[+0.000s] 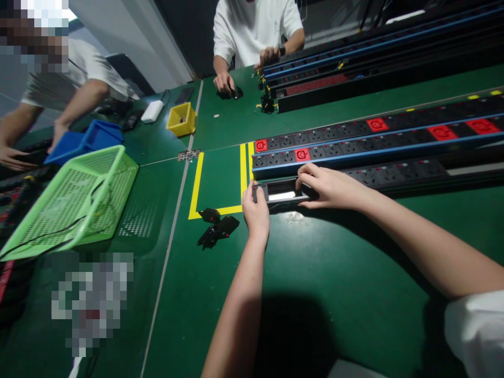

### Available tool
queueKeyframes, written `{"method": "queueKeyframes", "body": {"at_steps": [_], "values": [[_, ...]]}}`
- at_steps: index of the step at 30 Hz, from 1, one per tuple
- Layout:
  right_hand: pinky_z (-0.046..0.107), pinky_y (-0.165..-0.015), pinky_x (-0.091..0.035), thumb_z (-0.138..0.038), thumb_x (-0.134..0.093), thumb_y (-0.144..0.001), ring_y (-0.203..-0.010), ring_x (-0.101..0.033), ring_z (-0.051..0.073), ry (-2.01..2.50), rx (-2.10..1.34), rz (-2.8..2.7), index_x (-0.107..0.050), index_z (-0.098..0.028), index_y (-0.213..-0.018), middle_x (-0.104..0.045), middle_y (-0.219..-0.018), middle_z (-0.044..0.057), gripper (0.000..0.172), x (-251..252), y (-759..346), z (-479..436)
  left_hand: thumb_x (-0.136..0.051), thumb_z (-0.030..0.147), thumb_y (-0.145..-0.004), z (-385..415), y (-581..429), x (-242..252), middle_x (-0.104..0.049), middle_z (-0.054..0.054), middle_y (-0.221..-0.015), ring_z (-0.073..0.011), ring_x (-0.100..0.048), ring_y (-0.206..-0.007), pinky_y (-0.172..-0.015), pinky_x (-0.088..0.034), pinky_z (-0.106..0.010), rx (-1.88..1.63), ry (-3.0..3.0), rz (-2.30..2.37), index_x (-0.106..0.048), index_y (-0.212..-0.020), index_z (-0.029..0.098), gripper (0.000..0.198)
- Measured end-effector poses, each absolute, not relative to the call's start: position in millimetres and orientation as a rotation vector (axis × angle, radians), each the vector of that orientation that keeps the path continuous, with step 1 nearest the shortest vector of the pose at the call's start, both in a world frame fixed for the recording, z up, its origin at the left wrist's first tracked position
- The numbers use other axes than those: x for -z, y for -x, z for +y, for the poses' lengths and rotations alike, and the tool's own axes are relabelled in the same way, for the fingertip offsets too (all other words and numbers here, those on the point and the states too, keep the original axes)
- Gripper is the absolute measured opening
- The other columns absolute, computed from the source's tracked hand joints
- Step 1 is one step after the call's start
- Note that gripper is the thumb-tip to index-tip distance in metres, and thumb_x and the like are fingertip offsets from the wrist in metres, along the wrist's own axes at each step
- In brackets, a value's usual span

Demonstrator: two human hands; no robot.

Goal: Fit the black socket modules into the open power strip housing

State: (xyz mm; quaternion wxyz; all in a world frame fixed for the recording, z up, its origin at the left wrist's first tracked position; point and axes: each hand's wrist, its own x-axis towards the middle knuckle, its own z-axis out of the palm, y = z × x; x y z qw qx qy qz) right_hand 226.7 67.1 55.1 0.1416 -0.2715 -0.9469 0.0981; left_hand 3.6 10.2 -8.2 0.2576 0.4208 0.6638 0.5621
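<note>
Nearest me on the green table lies a long black power strip [397, 175], with a row of sockets along its right part and an open slot near its left end. My left hand [258, 210] is closed around that left end, thumb on the black end socket. Over the right side of the slot, my right hand [331, 186] is closed, fingers bent into the opening and thumb along the near edge. Between these fingers is a dark, tilted piece, apparently a black socket module [310, 192], partly hidden. Several loose black socket modules [218, 229] lie left of my left hand.
Two power strips with red sockets [302, 155] lie just beyond. Yellow tape [196, 186] marks the table. At left are a green basket [126, 178] with cables, blue bins [104, 134] and a yellow bin [192, 118]. One co-worker [255, 31] works opposite, another at left.
</note>
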Motion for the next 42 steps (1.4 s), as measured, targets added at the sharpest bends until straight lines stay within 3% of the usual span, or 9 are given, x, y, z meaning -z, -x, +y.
{"method": "queueKeyframes", "body": {"at_steps": [7, 11, 14, 17, 20, 26, 31, 37, 42], "values": [[0.040, -0.077, -0.051, -0.049, -0.068, -0.083, -0.093, -0.062, 0.028, 0.818, -0.302, -2.705, -0.048, -0.019, -0.117, -0.055, -0.115, 0.013, 0.049, -51.4, -226.3, 68.3, -0.055, 0.036, -0.092, 4.0, -12.7, 4.4, -0.061, -0.012, -0.128, -0.0260, -0.052, -0.124, -0.114, -0.037, -0.045, -1.314, -1.483, 1.986, -0.063, -0.134, 0.022, 0.045], [0.041, -0.076, -0.052, -0.049, -0.068, -0.083, -0.094, -0.063, 0.029, 0.828, -0.314, -2.702, -0.049, -0.019, -0.117, -0.056, -0.115, 0.013, 0.049, -51.4, -226.8, 68.4, -0.057, 0.040, -0.090, 2.4, -16.0, 4.5, -0.059, -0.012, -0.113, -0.0267, -0.053, -0.114, -0.110, -0.039, -0.048, -1.286, -1.479, 2.050, -0.063, -0.132, 0.023, 0.046], [0.042, -0.078, -0.054, -0.050, -0.069, -0.083, -0.097, -0.064, 0.030, 0.823, -0.339, -2.690, -0.048, -0.018, -0.120, -0.056, -0.117, 0.014, 0.053, -52.0, -227.4, 68.6, -0.056, 0.040, -0.091, 3.6, -15.1, 6.6, -0.060, -0.009, -0.101, -0.0246, -0.057, -0.105, -0.102, -0.044, -0.044, -1.364, -1.475, 1.934, -0.061, -0.131, 0.021, 0.044], [0.045, -0.084, -0.055, -0.050, -0.071, -0.082, -0.107, -0.063, 0.032, 0.801, -0.388, -2.655, -0.044, -0.018, -0.130, -0.055, -0.125, 0.016, 0.064, -51.9, -228.3, 69.2, -0.060, 0.039, -0.089, 4.9, -15.1, 8.0, -0.056, -0.001, -0.081, -0.0182, -0.058, -0.082, -0.084, -0.048, -0.033, -1.464, -1.375, 1.818, -0.050, -0.132, 0.018, 0.048], [0.046, -0.096, -0.053, -0.048, -0.071, -0.084, -0.123, -0.058, 0.033, 0.724, -0.422, -2.632, -0.032, -0.020, -0.147, -0.051, -0.139, 0.017, 0.079, -50.7, -229.5, 70.5, -0.065, 0.034, -0.085, 5.4, -16.7, 7.6, -0.050, 0.005, -0.074, -0.0139, -0.054, -0.070, -0.073, -0.044, -0.028, -1.529, -1.291, 1.796, -0.042, -0.121, 0.019, 0.046], [0.046, -0.108, -0.044, -0.045, -0.070, -0.086, -0.139, -0.047, 0.029, 0.648, -0.442, -2.671, -0.006, -0.027, -0.162, -0.042, -0.158, 0.011, 0.101, -50.4, -230.8, 72.6, -0.069, 0.035, -0.080, 5.1, -16.8, 4.7, -0.042, 0.005, -0.078, -0.0113, -0.046, -0.070, -0.069, -0.038, -0.025, -1.533, -1.278, 1.831, -0.036, -0.089, 0.023, 0.036], [0.045, -0.098, -0.049, -0.046, -0.065, -0.090, -0.129, -0.055, 0.030, 0.695, -0.394, -2.757, 0.003, -0.028, -0.162, -0.037, -0.161, 0.009, 0.101, -54.1, -229.7, 71.5, -0.068, 0.037, -0.082, 3.4, -16.3, 3.5, -0.038, 0.005, -0.076, -0.0105, -0.040, -0.067, -0.066, -0.034, -0.025, -1.524, -1.323, 1.821, -0.036, -0.081, 0.022, 0.035], [0.044, -0.091, -0.049, -0.054, -0.060, -0.092, -0.116, -0.060, 0.032, 0.726, -0.335, -2.811, -0.006, -0.024, -0.163, -0.057, -0.144, 0.014, 0.094, -54.4, -229.5, 72.0, -0.073, 0.038, -0.080, 4.3, -18.3, 5.0, -0.045, 0.005, -0.078, -0.0096, -0.047, -0.068, -0.066, -0.039, -0.023, -1.523, -1.301, 1.704, -0.042, -0.089, 0.022, 0.036], [0.043, -0.090, -0.048, -0.054, -0.058, -0.093, -0.114, -0.059, 0.030, 0.719, -0.349, -2.834, -0.004, -0.027, -0.163, -0.055, -0.145, 0.013, 0.093, -54.1, -229.5, 73.2, -0.073, 0.036, -0.081, 6.7, -19.3, 4.4, -0.053, 0.005, -0.073, -0.0084, -0.051, -0.064, -0.065, -0.042, -0.021, -1.529, -1.241, 1.536, -0.046, -0.093, 0.021, 0.033]]}}
